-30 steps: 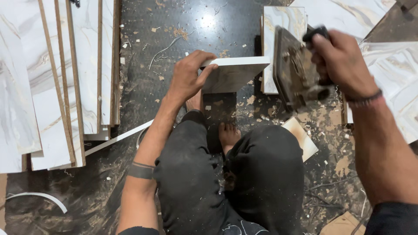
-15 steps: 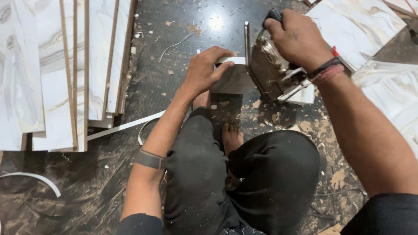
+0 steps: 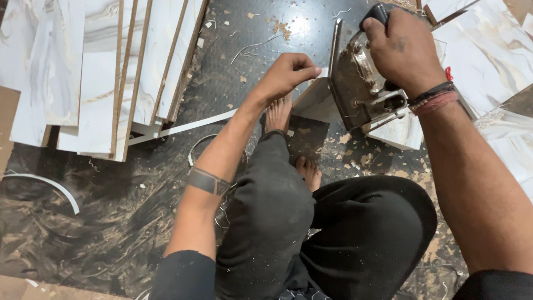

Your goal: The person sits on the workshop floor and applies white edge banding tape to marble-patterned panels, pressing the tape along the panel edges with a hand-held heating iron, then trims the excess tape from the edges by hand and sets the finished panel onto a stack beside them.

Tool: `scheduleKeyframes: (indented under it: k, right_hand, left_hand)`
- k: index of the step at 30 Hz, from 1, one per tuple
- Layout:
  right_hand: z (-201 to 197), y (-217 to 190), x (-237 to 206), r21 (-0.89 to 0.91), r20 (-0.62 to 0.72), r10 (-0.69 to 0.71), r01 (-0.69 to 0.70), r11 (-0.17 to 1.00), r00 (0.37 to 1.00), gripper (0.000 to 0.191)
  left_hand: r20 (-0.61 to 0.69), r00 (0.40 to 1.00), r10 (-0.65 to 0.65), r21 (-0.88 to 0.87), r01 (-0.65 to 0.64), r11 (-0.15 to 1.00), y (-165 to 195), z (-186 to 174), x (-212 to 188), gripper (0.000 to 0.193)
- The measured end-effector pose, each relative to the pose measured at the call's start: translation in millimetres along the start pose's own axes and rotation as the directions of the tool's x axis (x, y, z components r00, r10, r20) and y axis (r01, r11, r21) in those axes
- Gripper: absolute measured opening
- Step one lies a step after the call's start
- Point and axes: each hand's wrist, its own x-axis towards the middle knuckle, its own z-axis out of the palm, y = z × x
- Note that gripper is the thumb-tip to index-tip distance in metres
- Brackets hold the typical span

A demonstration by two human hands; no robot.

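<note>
Nearest the camera, the person's knees in dark trousers point(image 3: 333, 233) fill the lower frame and hide most of the bare feet point(image 3: 277, 114); only toes and part of one sole show just below the small marble-patterned panel piece point(image 3: 316, 103). The left hand point(image 3: 286, 75) rests on the left end of that panel piece, fingers curled over its upper edge and pinching it, though the fingertips are hidden behind the edge. Just right of the panel piece, the right hand point(image 3: 402, 50) is wrapped tight around the black handle of a metal power trimmer point(image 3: 355, 89), whose base plate stands against the piece's right end; the cutter itself is out of sight. Left of the panel piece, well apart, lean stacked marble-look boards point(image 3: 111, 72), cut off by the frame. Thin edge strips point(image 3: 189, 123) and shavings litter the dark floor point(image 3: 111, 211).
</note>
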Motion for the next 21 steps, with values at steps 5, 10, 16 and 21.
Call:
scheduleKeyframes:
  k: [5, 10, 16, 21]
  right_hand:
    - [2.5, 1.1, -3.2, 0.052, -0.042, -0.063, 0.065, 0.997, 0.997, 0.037]
    - [8.9, -1.9, -8.6, 0.04, 0.028, 0.016, -0.017, 0.999, 0.999, 0.039]
    - [11.4, 0.4, -18.9, 0.013, -0.012, 0.011, -0.01, 1.0, 1.0, 0.041]
    - [20.3, 8.9, -28.2, 0.057, 0.006, 0.027, -0.028, 0.998, 1.0, 0.04]
  left_hand:
    - [-0.01, 0.999, -0.052, -0.106, 0.051, 0.993, -11.2, 14.5, -1.6, 0.028]
    - [-0.021, 0.998, -0.062, -0.057, 0.061, 0.997, -16.3, 13.4, -8.8, 0.027]
    - [-0.109, 0.994, 0.005, 0.228, 0.02, 0.974, 9.2, 12.2, -11.2, 0.028]
    - [-0.159, 0.981, 0.112, 0.682, 0.027, 0.731, 13.1, 32.1, -27.4, 0.036]
